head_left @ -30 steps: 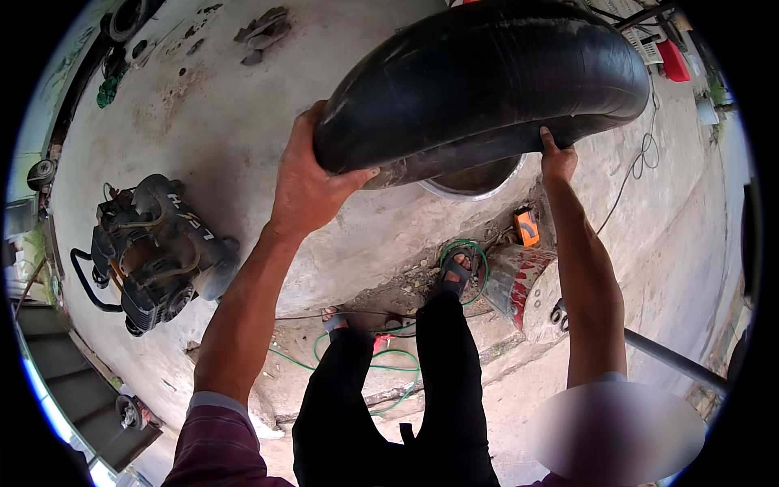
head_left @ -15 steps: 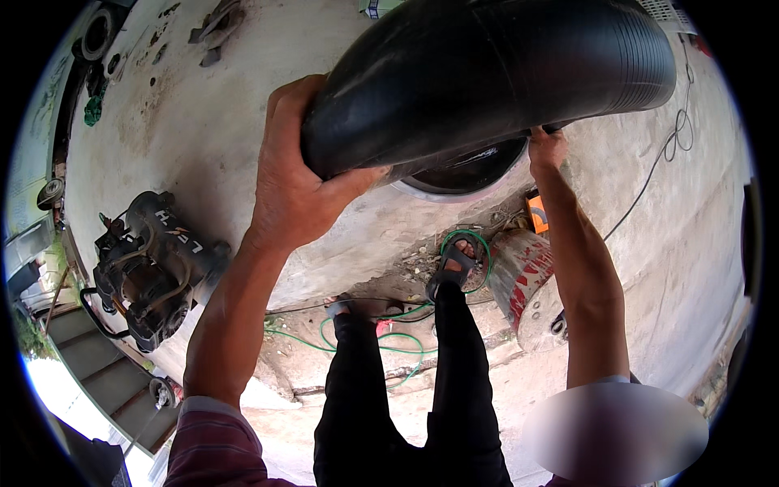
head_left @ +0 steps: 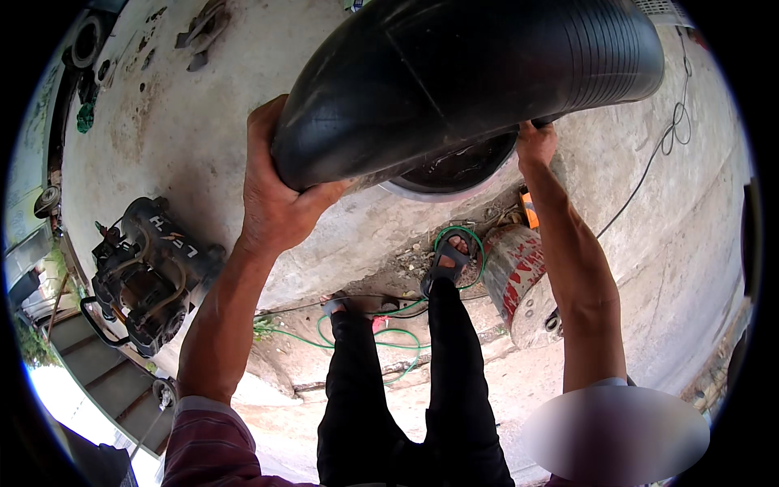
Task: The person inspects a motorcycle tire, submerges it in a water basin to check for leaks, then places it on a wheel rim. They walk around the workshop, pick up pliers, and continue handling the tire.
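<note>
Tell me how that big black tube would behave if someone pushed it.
The black tube looks plump and taut, so it would probably dent slightly and spring back. Its smooth, shiny skin could be slippery, and its rounded curve might let it roll.

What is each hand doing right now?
Left hand: holding the black tube at its left end.
Right hand: holding its lower edge, fingers partly hidden.

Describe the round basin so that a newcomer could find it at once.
Start from the big black inner tube, held in the left hand and right hand. Below it in the picture, partly hidden by it, is the round basin. Its pale curved rim and dark inside distinguish it from the red-marked container nearby.
</note>
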A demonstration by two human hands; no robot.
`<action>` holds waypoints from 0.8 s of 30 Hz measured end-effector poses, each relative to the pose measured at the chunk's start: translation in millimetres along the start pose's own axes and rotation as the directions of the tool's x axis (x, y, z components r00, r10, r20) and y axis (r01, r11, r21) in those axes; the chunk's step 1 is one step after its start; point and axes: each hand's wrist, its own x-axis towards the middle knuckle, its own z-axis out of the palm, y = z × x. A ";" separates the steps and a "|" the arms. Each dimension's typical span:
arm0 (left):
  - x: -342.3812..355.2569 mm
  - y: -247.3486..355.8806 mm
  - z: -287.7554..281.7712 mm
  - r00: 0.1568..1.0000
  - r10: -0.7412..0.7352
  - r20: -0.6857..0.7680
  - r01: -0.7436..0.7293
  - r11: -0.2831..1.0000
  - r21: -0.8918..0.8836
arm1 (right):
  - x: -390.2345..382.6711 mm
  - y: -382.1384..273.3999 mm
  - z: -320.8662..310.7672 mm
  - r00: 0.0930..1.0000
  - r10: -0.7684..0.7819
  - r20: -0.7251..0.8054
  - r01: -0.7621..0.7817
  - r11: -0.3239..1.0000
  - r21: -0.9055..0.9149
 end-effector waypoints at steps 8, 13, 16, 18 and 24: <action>-4.9 -2.2 2.2 1.000 0.006 -0.011 -0.006 1.000 -0.006 | -2.2 -7.9 -6.8 0.999 -0.042 0.015 0.041 0.997 0.061; -11.3 -8.9 3.3 0.999 0.038 -0.011 -0.037 0.998 0.059 | -6.8 -20.1 -10.8 0.999 -0.036 0.030 0.033 0.997 0.074; -17.7 -14.0 4.8 0.999 0.046 -0.001 -0.046 0.996 0.083 | -2.4 -27.0 -15.6 0.999 -0.011 0.044 0.003 0.986 0.167; -22.5 -14.9 9.6 1.000 0.009 -0.030 -0.010 1.000 -0.021 | 7.2 -25.8 -19.1 0.999 -0.023 0.040 0.015 0.983 0.182; -49.2 -47.0 21.6 0.999 -0.030 -0.038 0.031 0.999 0.019 | 28.8 -38.7 -28.2 0.979 -0.204 -0.030 0.205 0.946 0.250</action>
